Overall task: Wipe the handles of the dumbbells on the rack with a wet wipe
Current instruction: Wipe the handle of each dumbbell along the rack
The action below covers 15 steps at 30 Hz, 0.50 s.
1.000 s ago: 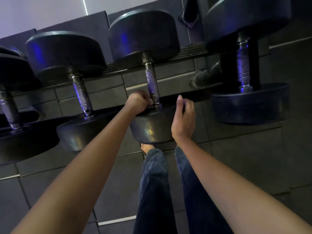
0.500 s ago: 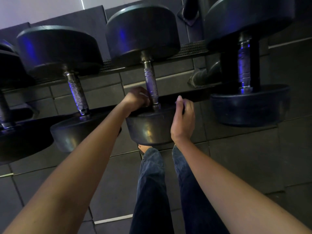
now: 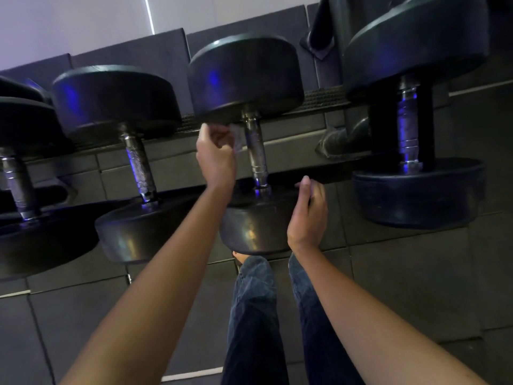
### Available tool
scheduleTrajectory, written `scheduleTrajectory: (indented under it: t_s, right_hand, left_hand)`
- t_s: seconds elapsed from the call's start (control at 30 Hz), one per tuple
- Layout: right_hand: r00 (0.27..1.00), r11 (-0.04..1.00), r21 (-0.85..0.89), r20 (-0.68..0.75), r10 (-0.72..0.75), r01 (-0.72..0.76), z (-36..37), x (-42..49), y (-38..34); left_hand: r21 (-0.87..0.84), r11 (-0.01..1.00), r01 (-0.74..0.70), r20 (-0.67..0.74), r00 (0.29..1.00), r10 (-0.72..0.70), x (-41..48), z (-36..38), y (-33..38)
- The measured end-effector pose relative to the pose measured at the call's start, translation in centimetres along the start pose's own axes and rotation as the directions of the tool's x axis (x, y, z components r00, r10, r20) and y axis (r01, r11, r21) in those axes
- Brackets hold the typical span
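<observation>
Head view looked down on the rack point(image 3: 337, 177), where the dumbbells lay side by side across its rails, handles pointing away from you. Your left grip point(image 3: 216, 154) was closed, its fingers curled round a pale wet wipe point(image 3: 238, 137). It sat at the upper left side of the handle point(image 3: 256, 154) of the middle dumbbell point(image 3: 244, 76), close under the far head. The wipe lay against that handle or just beside it; the blur did not let me tell whether it touched. Your right grip point(image 3: 308, 218) was on the near head point(image 3: 255, 232) of the same dumbbell, thumb up, fingers bent over the head's right rim, apparently steadying it.

I judged you were in the wiping step on this middle handle, at its far end. The wipe covered only the left side. So the next move called for wrapping it fully round the knurled metal and drawing it down toward the near collar, with a twist to reach the underside. Keeping the right grip on the head would have stopped the dumbbell rolling on the rails. The handle to the left point(image 3: 140, 168) and the handle to the right point(image 3: 407, 134) had no wipe on them; whether they were already cleaned, the picture could not say.
</observation>
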State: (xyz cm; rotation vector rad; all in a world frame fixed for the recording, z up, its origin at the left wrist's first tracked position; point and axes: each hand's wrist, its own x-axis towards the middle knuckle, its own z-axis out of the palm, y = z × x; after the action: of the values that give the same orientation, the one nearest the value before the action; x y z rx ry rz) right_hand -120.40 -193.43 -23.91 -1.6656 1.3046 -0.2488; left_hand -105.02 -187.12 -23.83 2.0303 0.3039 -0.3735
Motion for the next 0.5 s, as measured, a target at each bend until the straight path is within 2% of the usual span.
scheduleTrajectory:
  t_s: [0.07,0.13,0.23,0.3,0.33,0.4,0.47,0.5]
  right_hand:
    - [1.0,1.0,0.012,-0.006,-0.003,0.003,0.0,0.0,0.1]
    - [1.0,1.0,0.011,-0.001,0.006,-0.006,0.1,0.0,0.0]
    - [1.0,1.0,0.01,-0.001,0.007,-0.007,0.0,0.0,-0.1]
    - [1.0,1.0,0.011,-0.003,0.004,-0.004,0.1,0.0,-0.1]
    - [1.0,1.0,0.012,-0.005,0.01,-0.01,0.1,0.0,-0.1]
    - [1.0,1.0,0.009,-0.009,0.013,-0.013,0.1,0.0,0.0]
    - [1.0,1.0,0.017,-0.007,0.009,-0.009,0.1,0.0,0.1]
    - [1.0,1.0,0.023,-0.004,0.01,-0.01,0.1,0.0,0.0]
  left_hand:
    - [-0.124,0.992,-0.012,-0.075,0.997,0.003,-0.4,2.2,0.9]
    - [-0.224,0.974,0.03,-0.125,0.99,-0.059,-0.5,3.6,1.0]
    - [-0.228,0.969,0.091,-0.169,0.977,-0.131,0.2,4.3,-0.1]
    - [-0.399,0.889,0.225,-0.08,0.957,-0.278,1.5,4.7,-1.0]
    - [-0.519,0.791,0.324,0.012,0.928,-0.372,1.9,4.8,-1.3]
    - [-0.62,0.624,0.475,0.172,0.859,-0.483,2.4,4.9,-1.8]
    - [-0.644,0.57,0.51,0.232,0.84,-0.489,2.4,4.9,-1.8]
    - [-0.652,0.584,0.484,0.212,0.855,-0.472,2.2,4.7,-1.5]
